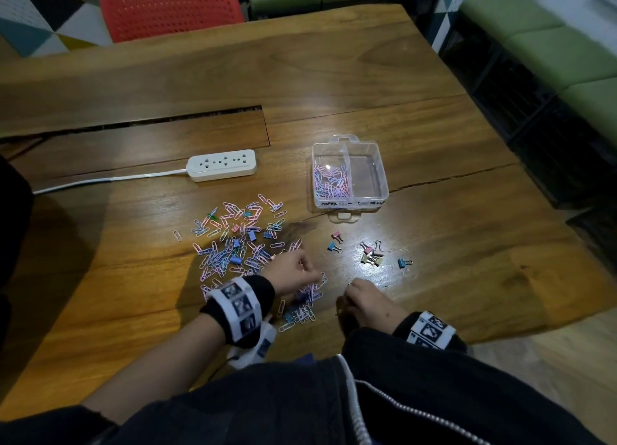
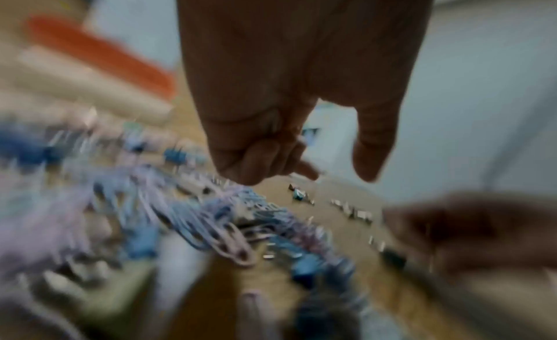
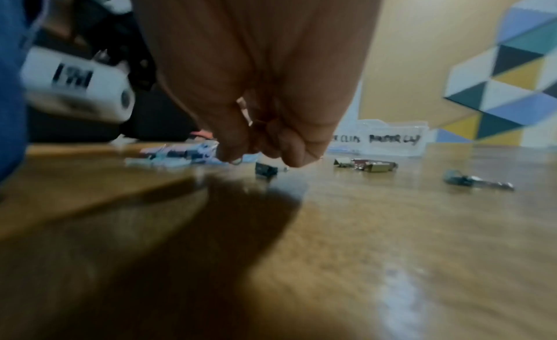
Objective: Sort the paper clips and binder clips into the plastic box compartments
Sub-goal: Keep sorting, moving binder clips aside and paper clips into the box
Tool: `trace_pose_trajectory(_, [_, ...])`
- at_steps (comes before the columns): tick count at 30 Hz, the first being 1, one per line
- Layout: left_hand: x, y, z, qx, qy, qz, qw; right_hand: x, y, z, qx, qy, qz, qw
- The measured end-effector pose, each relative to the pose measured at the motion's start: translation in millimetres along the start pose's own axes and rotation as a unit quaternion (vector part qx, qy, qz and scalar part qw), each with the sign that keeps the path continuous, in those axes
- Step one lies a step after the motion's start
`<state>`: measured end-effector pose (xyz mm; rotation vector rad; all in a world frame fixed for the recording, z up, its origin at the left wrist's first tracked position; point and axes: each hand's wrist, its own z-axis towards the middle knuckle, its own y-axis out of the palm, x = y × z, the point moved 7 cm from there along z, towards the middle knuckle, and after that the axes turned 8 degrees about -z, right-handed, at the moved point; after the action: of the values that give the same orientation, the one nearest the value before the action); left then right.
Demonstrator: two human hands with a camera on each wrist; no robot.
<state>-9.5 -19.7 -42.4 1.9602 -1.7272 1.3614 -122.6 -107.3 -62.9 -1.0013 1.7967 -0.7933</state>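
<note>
A clear plastic box (image 1: 384, 177) stands on the table; its left compartment holds paper clips (image 1: 332, 181) and its right compartment shows nothing inside. A wide pile of pastel paper clips (image 1: 233, 241), with a few binder clips mixed in, lies to the left of the box. Loose binder clips (image 1: 370, 256) lie in front of the box. My left hand (image 1: 295, 271) hovers over the near edge of the pile, with three fingers (image 2: 259, 159) curled and the thumb apart. My right hand (image 1: 364, 299) is fisted just above the table, and a pinkish paper clip (image 3: 244, 109) shows inside it.
A white power strip (image 1: 222, 164) with its cord lies at the left behind the pile. A red chair (image 1: 170, 7) stands at the table's far side. The table's edge runs close on the right. The box front carries handwritten labels (image 3: 394, 139).
</note>
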Motion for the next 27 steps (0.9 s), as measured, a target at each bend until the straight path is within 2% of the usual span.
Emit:
trace_pose_trajectory(2, [-2,6,-4,0.016,0.027,0.22,0.975,7,-9,0,0.031,0.04,0.107,0.993])
trace_pose_trajectory(3, [-4,10,-4,0.021,0.03,0.276,0.961,13,-9,0,0.02,0.062,0.178,0.982])
trace_pose_trajectory(6, [-5,16,1,0.051,0.042,0.316,0.946,12,2,-4,-0.096,0.056,0.341,0.934])
trace_pose_trajectory(8, [-1,17,4,0.06,0.061,0.305,0.949,7,13,-3,-0.149,0.049,0.317,0.935])
trace_pose_trajectory(10, [2,18,9,0.055,0.078,0.311,0.946,11,15,4,-0.124,0.073,0.257,0.955])
trace_pose_trajectory(12, [5,19,12,0.052,0.094,0.323,0.94,19,5,10,-0.068,0.113,0.243,0.961])
trace_pose_trajectory(15, [8,20,15,0.056,0.112,0.343,0.931,34,-18,13,0.022,0.17,0.29,0.942])
trace_pose_trajectory(17, [11,20,15,0.053,0.114,0.343,0.931,40,-27,16,0.044,0.191,0.334,0.922])
trace_pose_trajectory(19, [13,18,15,0.061,0.116,0.31,0.942,39,-29,17,0.047,0.197,0.436,0.877])
trace_pose_trajectory(22, [13,9,17,0.068,0.094,0.195,0.974,36,-30,20,0.046,0.183,0.614,0.766])
trace_pose_trajectory(23, [11,5,18,0.068,0.079,0.153,0.983,34,-30,21,0.039,0.177,0.63,0.755])
trace_pose_trajectory(25, [5,-3,21,0.065,0.044,0.053,0.996,29,-29,22,0.022,0.168,0.608,0.775])
trace_pose_trajectory(27, [0,-7,22,0.057,0.003,-0.091,0.994,22,-25,24,0.006,0.163,0.55,0.819])
